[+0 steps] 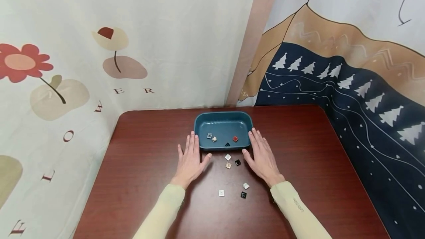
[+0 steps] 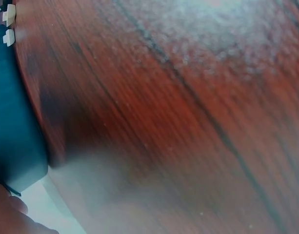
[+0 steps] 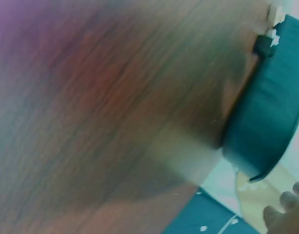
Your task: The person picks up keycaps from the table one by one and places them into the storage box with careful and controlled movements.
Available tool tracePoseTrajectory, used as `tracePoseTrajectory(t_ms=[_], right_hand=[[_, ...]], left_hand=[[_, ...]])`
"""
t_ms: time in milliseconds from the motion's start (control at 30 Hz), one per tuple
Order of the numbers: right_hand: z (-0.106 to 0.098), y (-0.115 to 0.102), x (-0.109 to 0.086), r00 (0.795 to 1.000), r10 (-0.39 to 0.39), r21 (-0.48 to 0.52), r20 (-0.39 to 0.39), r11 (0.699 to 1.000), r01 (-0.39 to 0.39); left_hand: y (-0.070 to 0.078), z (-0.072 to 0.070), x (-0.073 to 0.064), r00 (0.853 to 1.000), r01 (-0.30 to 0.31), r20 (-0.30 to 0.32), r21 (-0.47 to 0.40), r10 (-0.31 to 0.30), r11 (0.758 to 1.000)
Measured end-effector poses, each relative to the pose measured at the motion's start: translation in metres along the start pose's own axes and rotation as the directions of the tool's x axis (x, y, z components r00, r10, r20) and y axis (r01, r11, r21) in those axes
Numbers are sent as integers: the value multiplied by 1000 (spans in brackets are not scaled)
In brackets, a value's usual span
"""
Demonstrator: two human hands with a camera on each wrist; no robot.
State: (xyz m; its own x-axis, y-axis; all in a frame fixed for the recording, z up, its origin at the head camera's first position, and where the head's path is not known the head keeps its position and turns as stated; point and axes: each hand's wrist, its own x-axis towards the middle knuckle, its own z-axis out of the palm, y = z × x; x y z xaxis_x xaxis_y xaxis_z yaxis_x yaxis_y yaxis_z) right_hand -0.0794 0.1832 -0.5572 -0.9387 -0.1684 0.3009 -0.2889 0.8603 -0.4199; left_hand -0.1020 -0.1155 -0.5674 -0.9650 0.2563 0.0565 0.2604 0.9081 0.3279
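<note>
A teal tray point(image 1: 223, 146) with raised walls stands near the far edge of the table. My left hand point(image 1: 190, 163) lies at its left front corner, fingers straight and fingertips right at the wall. At the right front corner my right hand point(image 1: 263, 158) has its fingers extended along the wall, thumb spread toward the middle. Inside the tray are a grey keycap point(image 1: 209, 135), a cream keycap point(image 1: 214, 139), a red keycap point(image 1: 235, 139) and a black one near the front wall. Both wrist views show the tray's outer wall and a few fingers.
Between the forearms, several loose keycaps lie on the dark red wooden table point(image 1: 139, 180): a white keycap point(image 1: 228, 157), a beige keycap point(image 1: 228, 165), a black keycap point(image 1: 238, 162) and others nearer. Printed curtains point(image 1: 186, 47) hang behind and beside the table.
</note>
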Motion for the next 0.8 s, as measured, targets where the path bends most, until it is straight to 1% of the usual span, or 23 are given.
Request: tracePoseTrajectory(t_ms=[67, 133, 167, 233, 300, 367, 467, 567, 633, 700, 800], right_hand=[[-3, -4, -2, 993, -90, -14, -76, 996, 90], [-5, -8, -5, 976, -181, -31, -123, 984, 178], [-6, -10, -6, 966, -223, -39, -133, 975, 219], [-5, -14, -8, 949, -292, -56, -122, 956, 288], [-3, -17, -9, 941, -330, -54, -71, 944, 327], [2, -22, -9, 938, -347, -42, -1, 937, 347], [10, -29, -9, 923, -369, -28, 106, 927, 374], [17, -35, -7, 892, -419, -40, 170, 902, 431], [22, -38, -6, 876, -439, -53, 197, 888, 457], [25, -40, -4, 868, -442, -75, 225, 880, 468], [28, -42, -2, 862, -420, -107, 283, 879, 464]], left_hand=[[1, 0, 1, 1000, 0, -9, -6, 0, 1000], [2, 1, 2, 1000, 1, -17, -10, -1, 1000], [2, 2, 3, 1000, 1, -20, -11, -1, 1000], [3, 3, 5, 1000, 6, -20, -8, -6, 1000], [4, 4, 7, 1000, 11, -19, -5, -11, 1000], [4, 4, 8, 1000, 14, -17, -5, -14, 1000], [5, 4, 9, 1000, 19, -9, -10, -19, 1000], [6, 4, 9, 1000, 25, 5, -12, -25, 1000], [6, 3, 9, 1000, 27, 11, -15, -27, 1000], [7, 3, 9, 1000, 26, 14, -24, -26, 999], [7, 3, 9, 1000, 25, 13, -32, -25, 999]])
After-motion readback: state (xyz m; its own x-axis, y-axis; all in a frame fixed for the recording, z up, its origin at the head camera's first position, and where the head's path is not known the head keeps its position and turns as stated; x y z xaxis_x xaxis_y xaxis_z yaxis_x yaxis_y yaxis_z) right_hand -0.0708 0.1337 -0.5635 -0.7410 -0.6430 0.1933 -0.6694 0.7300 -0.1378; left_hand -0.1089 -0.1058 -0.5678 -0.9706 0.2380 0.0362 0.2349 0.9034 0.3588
